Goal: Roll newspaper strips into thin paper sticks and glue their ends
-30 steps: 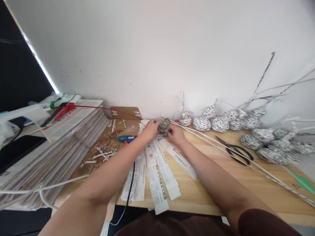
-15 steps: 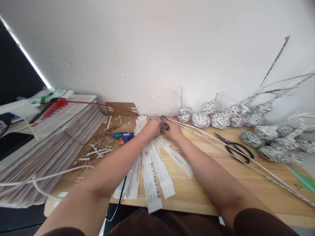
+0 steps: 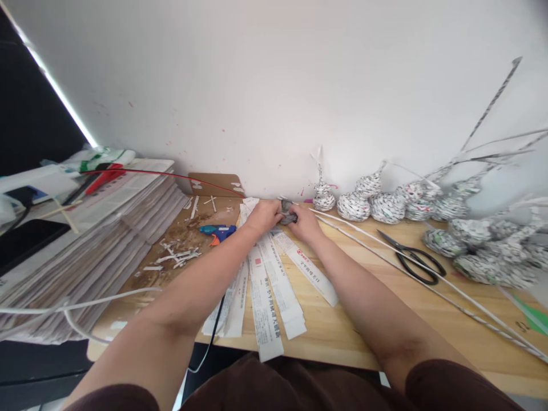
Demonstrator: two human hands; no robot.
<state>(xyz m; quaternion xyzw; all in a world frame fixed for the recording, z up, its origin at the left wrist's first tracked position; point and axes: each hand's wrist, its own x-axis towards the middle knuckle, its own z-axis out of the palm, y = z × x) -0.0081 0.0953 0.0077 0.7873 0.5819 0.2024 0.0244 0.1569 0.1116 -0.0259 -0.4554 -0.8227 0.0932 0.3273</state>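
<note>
Between my two hands is a small dark grey woven paper piece (image 3: 288, 209), partly hidden by the fingers. My left hand (image 3: 265, 217) is closed on its left side, and my right hand (image 3: 306, 225) pinches its right side. Two long rolled paper rods (image 3: 422, 264) run from near my right hand to the lower right; whether they join the piece cannot be made out. Below the hands, printed newspaper strips (image 3: 266, 311) fan out over the wooden table (image 3: 338, 337). A blue glue gun (image 3: 220, 233) lies left of my left forearm.
Black-handled scissors (image 3: 413, 260) lie on the right. Woven paper gourds (image 3: 353, 205) line the wall, with more gourds (image 3: 492, 257) nearer on the right. A tall newspaper stack (image 3: 128, 228) stands left, bearing a phone (image 3: 34, 242). Paper scraps (image 3: 177, 256) litter a brown board.
The whole view has shifted slightly, with things appearing a little further right. Both hands keep hold of the grey woven piece, their fingers only slightly repositioned.
</note>
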